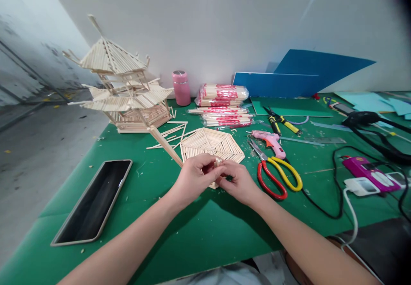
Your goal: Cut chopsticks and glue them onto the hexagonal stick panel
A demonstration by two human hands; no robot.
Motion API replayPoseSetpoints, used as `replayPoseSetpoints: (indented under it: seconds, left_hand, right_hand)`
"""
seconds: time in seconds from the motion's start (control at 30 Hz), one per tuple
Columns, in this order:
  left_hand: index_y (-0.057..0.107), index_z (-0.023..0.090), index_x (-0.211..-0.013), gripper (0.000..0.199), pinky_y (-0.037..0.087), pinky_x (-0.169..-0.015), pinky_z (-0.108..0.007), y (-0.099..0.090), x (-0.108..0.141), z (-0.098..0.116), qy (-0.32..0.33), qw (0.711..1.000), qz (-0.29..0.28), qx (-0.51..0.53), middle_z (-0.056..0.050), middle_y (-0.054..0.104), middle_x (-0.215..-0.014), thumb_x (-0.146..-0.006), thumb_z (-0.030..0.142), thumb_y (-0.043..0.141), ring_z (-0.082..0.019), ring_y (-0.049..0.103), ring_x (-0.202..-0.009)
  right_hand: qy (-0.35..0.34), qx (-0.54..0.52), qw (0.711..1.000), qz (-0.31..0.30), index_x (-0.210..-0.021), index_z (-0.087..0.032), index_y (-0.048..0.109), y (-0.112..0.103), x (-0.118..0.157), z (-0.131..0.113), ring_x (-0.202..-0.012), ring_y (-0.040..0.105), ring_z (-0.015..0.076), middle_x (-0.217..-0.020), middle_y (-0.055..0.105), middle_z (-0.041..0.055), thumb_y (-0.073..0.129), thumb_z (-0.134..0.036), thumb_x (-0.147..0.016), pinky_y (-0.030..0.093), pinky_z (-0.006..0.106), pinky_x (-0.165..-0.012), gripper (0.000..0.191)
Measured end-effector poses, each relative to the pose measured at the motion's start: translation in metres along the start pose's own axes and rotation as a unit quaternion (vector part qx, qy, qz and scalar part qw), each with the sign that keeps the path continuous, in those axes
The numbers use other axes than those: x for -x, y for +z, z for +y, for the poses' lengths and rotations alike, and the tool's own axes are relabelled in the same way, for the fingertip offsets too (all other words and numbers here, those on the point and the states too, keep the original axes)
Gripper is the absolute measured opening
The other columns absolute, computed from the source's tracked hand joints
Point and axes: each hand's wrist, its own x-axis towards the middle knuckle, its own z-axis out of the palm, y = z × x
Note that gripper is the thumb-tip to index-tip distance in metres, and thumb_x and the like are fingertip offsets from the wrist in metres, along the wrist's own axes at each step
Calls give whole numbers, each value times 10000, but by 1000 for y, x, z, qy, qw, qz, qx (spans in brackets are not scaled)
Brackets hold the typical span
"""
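Note:
My left hand (196,176) and my right hand (239,181) meet above the table, fingertips pinched together. Between them shows the pale end of a small wooden stick piece (218,161); the rest of it is hidden by my fingers. Just behind and under the hands lies a flat polygonal panel of wooden sticks (212,143), its near part covered. A narrow strip of joined sticks (165,145) runs from near the pagoda model (125,92) down to my left hand; whether the hand touches it I cannot tell.
Scissors (272,169), a pink glue gun (269,141) and pliers (282,122) lie to the right. Bagged sticks (223,101) and a pink bottle (181,89) stand behind. A phone (93,201) lies left; a cable (335,191) crosses the right side.

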Motion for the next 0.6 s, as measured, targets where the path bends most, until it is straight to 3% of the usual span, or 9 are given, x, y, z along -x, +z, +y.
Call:
replayPoseSetpoints:
  seconds: [0.13,0.33,0.47,0.6]
  left_hand:
    - [577,126,-637,105,295,-449,-187,3,3,-1,-15,1000,-17,10,49,415,-515,-692,215,567,-73,357,-498]
    - [611,127,-744,113,306,-459,-189,2,8,0,-28,999,-32,33,23,489,-568,-709,210,543,-76,373,-514]
    - [615,126,-776,151,267,-435,-188,1,9,-4,-32,999,-18,14,45,425,-514,-694,241,561,-68,320,-481]
    - [608,126,-791,173,262,-438,-190,2,9,-8,-44,998,-25,24,57,378,-501,-688,257,563,-69,302,-477]
  right_hand:
    - [12,6,1000,-9,-766,-183,578,-5,1,-2,-704,519,149,-734,571,15,529,-234,-753,397,265,-627,71]
    - [20,3,1000,-14,-882,-195,579,-12,10,-7,-720,535,152,-772,590,21,570,-286,-728,424,276,-659,179]
    - [81,39,994,66,-964,-208,529,-29,30,0,-705,548,132,-764,580,7,544,-241,-737,448,246,-663,230]
    - [190,160,948,197,-903,-196,505,-66,50,29,-659,553,135,-766,584,24,482,-319,-774,452,248,-634,180]
